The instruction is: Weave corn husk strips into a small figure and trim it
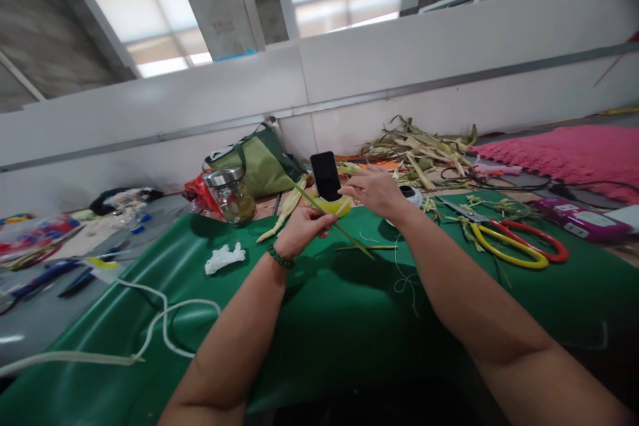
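My left hand, with a dark green bead bracelet at its wrist, pinches a long thin green stalk that slants across above the green work cover. To its right and a little higher is my right hand, fingers closed at the tips. A short pale strip runs between the two hands, its upper end at my right fingertips. Beneath them, another cut green stalk lies on the cover, beside loose white thread. A white thread spool stands partly behind my right wrist.
Behind my hands, a phone leans upright on a yellow holder. Red-and-yellow-handled scissors lie right; dried husks are heaped behind. Leftward are a glass jar, green bag, crumpled tissue and white cable.
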Available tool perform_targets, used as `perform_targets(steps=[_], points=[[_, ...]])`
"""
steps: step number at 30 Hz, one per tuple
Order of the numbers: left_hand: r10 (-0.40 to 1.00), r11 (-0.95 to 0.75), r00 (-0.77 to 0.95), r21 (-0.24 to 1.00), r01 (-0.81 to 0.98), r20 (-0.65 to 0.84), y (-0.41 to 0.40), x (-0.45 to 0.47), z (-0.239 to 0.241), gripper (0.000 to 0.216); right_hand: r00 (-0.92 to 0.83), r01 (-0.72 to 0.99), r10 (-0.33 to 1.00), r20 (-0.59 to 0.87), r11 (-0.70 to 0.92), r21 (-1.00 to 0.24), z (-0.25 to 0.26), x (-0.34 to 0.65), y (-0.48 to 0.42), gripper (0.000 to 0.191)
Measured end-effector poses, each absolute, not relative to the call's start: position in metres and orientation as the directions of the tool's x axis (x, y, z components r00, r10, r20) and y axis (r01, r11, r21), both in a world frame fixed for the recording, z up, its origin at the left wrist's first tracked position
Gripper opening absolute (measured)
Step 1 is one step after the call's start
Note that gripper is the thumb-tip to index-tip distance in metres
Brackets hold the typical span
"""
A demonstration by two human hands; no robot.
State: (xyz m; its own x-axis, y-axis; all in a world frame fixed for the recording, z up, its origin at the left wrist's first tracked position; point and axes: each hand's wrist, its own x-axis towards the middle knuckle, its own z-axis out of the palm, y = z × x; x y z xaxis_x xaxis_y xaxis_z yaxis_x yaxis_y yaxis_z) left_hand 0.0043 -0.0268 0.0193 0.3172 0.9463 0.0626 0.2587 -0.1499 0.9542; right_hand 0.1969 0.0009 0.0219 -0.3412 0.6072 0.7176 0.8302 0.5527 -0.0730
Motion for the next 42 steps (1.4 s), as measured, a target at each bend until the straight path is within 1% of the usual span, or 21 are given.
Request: perform_targets(steps=[3,5,7,11,13,15,17,20,22,24,26,28,30,32,35,38,40,42], points=[[0.964,-0.177,0.246,0.931,0.32,0.099,-0.031,0.01,0.02,0.016,-0.485,0.675,0.512,0.709,0.735,-0.069,0.02,0.185,-0.005,0.02],[0.966,-0.182,0.234,0.928,0.325,0.108,-0.034,0.013,0.022,0.01,-0.534,0.615,0.494,0.686,0.784,-0.087,0.019,0.175,-0.011,0.016],[0.965,-0.189,0.237,0.929,0.317,0.116,-0.038,0.016,0.024,0.009,-0.534,0.608,0.492,0.687,0.789,-0.093,0.019,0.168,-0.016,0.016],[0.957,-0.2,0.27,0.917,0.346,0.108,-0.04,0.018,0.024,0.023,-0.529,0.63,0.481,0.698,0.775,-0.056,0.018,0.162,-0.019,0.015],[0.95,-0.205,0.296,0.919,0.336,0.104,-0.038,0.018,0.021,0.025,-0.524,0.64,0.486,0.7,0.766,-0.053,0.016,0.16,-0.018,0.016],[0.947,-0.181,0.307,0.944,0.276,0.092,-0.034,0.018,0.016,0.022,-0.504,0.649,0.498,0.706,0.757,-0.071,0.015,0.158,-0.017,0.017],[0.951,-0.111,0.304,0.981,0.158,0.058,-0.03,0.017,0.013,0.019,-0.456,0.661,0.503,0.734,0.744,-0.099,0.015,0.158,-0.017,0.02],[0.946,0.011,0.325,0.999,-0.03,-0.001,-0.026,0.013,0.014,0.025,-0.343,0.673,0.465,0.816,0.728,-0.132,0.02,0.167,-0.015,0.025],[0.943,0.068,0.332,0.993,-0.095,-0.033,-0.025,0.009,0.018,0.03,-0.276,0.694,0.433,0.858,0.708,-0.134,0.024,0.176,-0.014,0.032],[0.946,0.098,0.32,0.987,-0.13,-0.051,-0.024,0.006,0.022,0.032,-0.205,0.739,0.435,0.877,0.656,-0.153,0.028,0.185,-0.014,0.042],[0.95,0.087,0.311,0.986,-0.143,-0.039,-0.024,0.005,0.023,0.032,-0.108,0.778,0.501,0.859,0.581,-0.241,0.029,0.19,-0.014,0.052],[0.953,0.044,0.304,0.989,-0.141,0.001,-0.023,0.004,0.021,0.032,-0.036,0.779,0.624,0.781,0.506,-0.369,0.028,0.189,-0.015,0.059],[0.959,0.003,0.28,0.991,-0.135,0.035,-0.021,0.005,0.018,0.032,-0.046,0.747,0.754,0.655,0.461,-0.478,0.025,0.184,-0.015,0.06],[0.966,-0.021,0.255,0.993,-0.117,0.05,-0.02,0.006,0.015,0.031,-0.095,0.686,0.818,0.567,0.467,-0.559,0.021,0.176,-0.013,0.056],[0.963,-0.042,0.263,0.998,-0.056,0.056,-0.022,0.007,0.014,0.027,-0.087,0.561,0.82,0.566,0.51,-0.652,0.016,0.166,-0.011,0.05],[0.954,-0.066,0.294,0.998,-0.002,0.064,-0.024,0.006,0.016,0.021,-0.03,0.468,0.827,0.561,0.508,-0.724,0.013,0.164,-0.009,0.051],[0.95,-0.068,0.306,0.998,0.005,0.063,-0.025,0.005,0.017,0.02,-0.018,0.451,0.837,0.547,0.495,-0.743,0.013,0.164,-0.009,0.051],[0.951,-0.044,0.304,0.999,-0.02,0.048,-0.026,0.005,0.018,0.021,-0.002,0.473,0.826,0.563,0.497,-0.728,0.013,0.164,-0.009,0.048]])
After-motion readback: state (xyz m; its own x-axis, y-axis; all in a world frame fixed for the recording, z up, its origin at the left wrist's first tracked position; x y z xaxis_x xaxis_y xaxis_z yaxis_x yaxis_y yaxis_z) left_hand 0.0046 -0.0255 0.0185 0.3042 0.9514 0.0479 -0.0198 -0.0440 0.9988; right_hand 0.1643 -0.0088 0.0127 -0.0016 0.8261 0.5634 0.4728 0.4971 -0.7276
